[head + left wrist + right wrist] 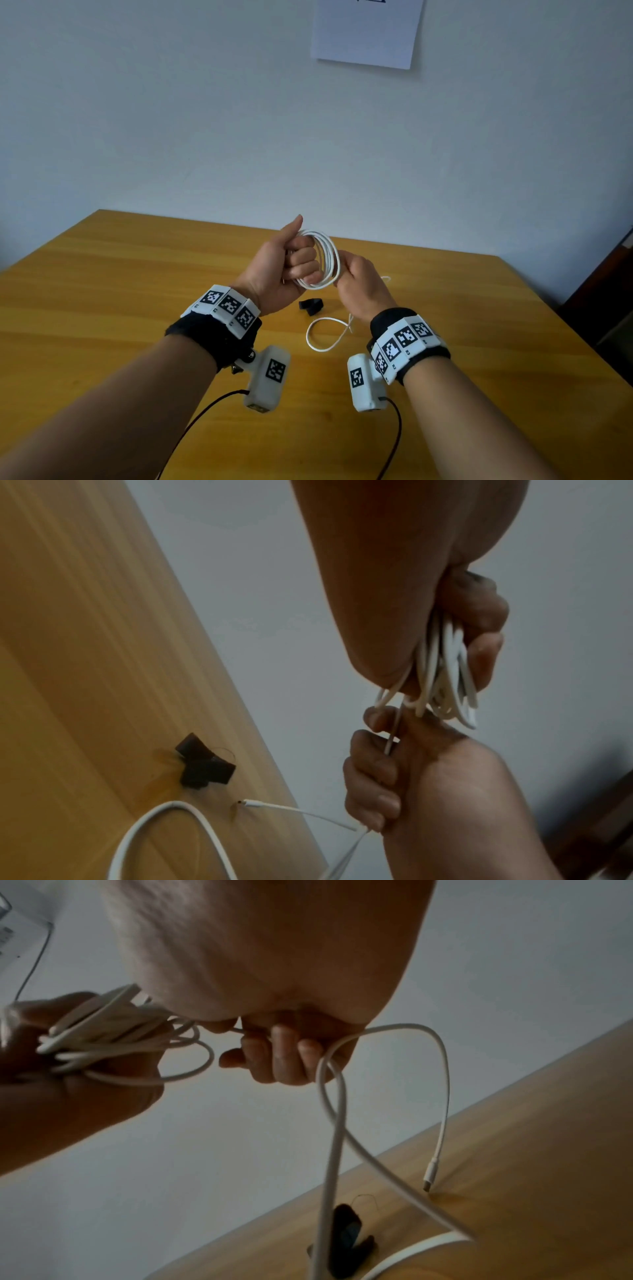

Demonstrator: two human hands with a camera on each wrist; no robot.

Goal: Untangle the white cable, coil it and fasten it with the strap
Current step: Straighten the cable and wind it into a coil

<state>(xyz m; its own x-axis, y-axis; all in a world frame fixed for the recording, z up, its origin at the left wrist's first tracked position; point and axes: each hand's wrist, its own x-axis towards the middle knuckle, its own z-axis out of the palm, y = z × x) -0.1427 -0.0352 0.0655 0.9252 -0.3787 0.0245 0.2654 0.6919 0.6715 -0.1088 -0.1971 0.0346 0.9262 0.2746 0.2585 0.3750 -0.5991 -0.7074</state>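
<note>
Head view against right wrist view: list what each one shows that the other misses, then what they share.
Only the head view shows the paper on the wall, the marker wristbands and the wrist cameras.

Only the right wrist view shows the cable's plug with its tip at the table.

Both show the left hand gripping the coil, the right hand holding the loose cable, and the black strap lying on the table.

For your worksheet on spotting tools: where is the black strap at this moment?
In the head view the black strap lies on the wooden table, between the two wrists, just below the coil in the left hand and above the loose cable loop.
</note>
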